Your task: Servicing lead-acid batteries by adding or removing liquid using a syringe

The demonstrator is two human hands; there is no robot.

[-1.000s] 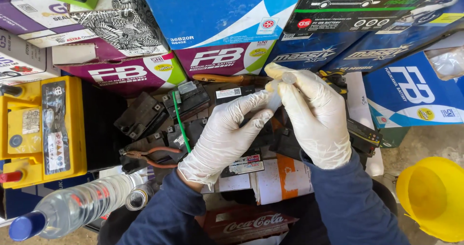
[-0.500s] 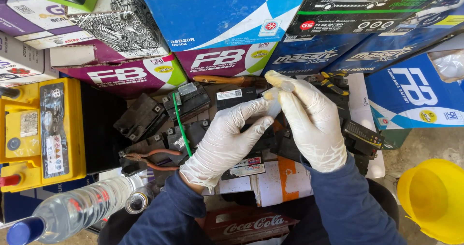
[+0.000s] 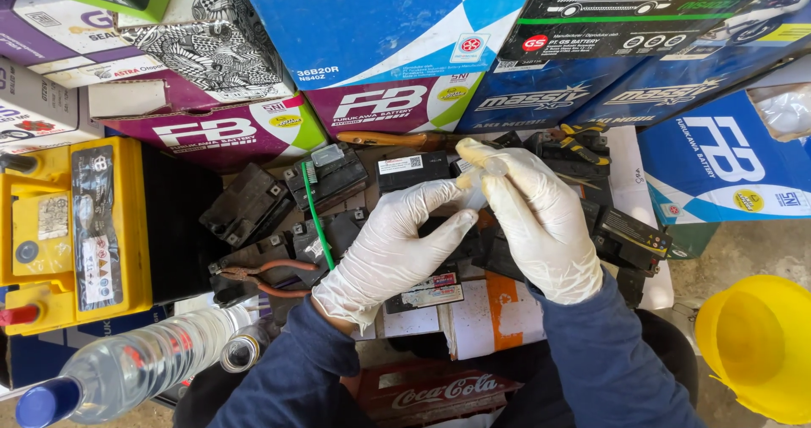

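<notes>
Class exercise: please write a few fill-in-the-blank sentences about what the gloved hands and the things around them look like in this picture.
Both hands, the left hand and the right hand, wear ____ gloves.
The big battery at the left has a ____ top.
The clear plastic bottle has a ____ cap.
The pliers lie beside the ____ hand.

Missing words: white; yellow; blue; left

Left hand (image 3: 393, 250): just left of the right hand (image 3: 536, 221), fingertips meeting over a heap of small batteries (image 3: 329, 179).
Pliers (image 3: 258, 276): left of the left hand, lying on the heap.
Large battery (image 3: 72, 229): far left of both hands.
Plastic bottle (image 3: 139, 365): left of the left wrist, nearer the person.
Stacked cartons (image 3: 380, 48): beyond both hands.
Screwdriver (image 3: 393, 140): beyond the hands, at the foot of the cartons.
Funnel (image 3: 756, 343): right of the right forearm.
Crate (image 3: 435, 392): beneath the forearms, nearest the person.
</notes>
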